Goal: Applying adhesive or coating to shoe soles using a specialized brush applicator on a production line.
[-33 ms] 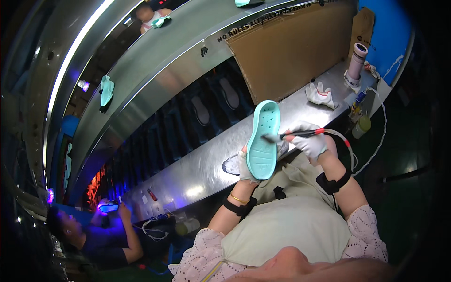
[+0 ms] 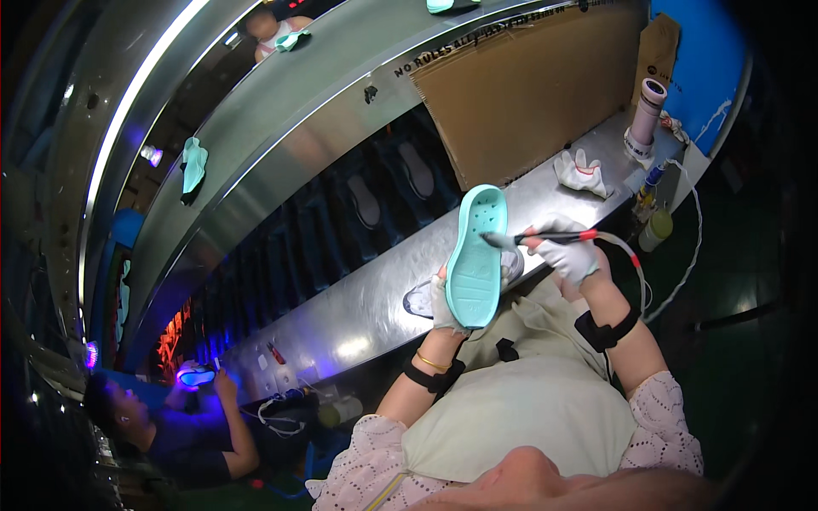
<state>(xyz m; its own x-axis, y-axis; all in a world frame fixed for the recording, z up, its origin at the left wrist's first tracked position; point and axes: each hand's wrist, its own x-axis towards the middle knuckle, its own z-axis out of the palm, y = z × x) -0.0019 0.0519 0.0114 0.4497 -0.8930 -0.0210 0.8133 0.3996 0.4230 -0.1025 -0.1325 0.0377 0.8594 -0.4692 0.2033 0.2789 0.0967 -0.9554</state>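
Evidently, the sole (image 2: 477, 277), teal and shaped with a raised rim, is held above the near edge of the desk (image 2: 366, 328), in front of the person's lap. It stands heel down and toe up, its inner face toward the viewer; a group of small holes shows in the toe half and ridges in the heel half.

The left hand (image 2: 443, 302), in a white glove, grips the sole at the heel end. Its fingers are bent around the left edge; those behind the sole are hidden, so their exact placement cannot be told.

The right hand (image 2: 564, 251), also gloved with bare fingertips, has its fingers closed around a brush (image 2: 532, 239). The dark brush tip lies over the inner face, below the holes; whether it touches cannot be told. A pale tube (image 2: 628, 247) with a red band runs from the brush handle past the right wrist.

A pale shoe (image 2: 417, 300) lies on the desk, partly covered by the sole. Farther right, a spare glove (image 2: 583, 174) lies flat, near a lilac cylinder (image 2: 650, 111) standing upright. Brown cardboard (image 2: 528, 98) leans behind them. At lower left, a co-worker (image 2: 175, 430) holds a blue-lit shoe (image 2: 197, 376).
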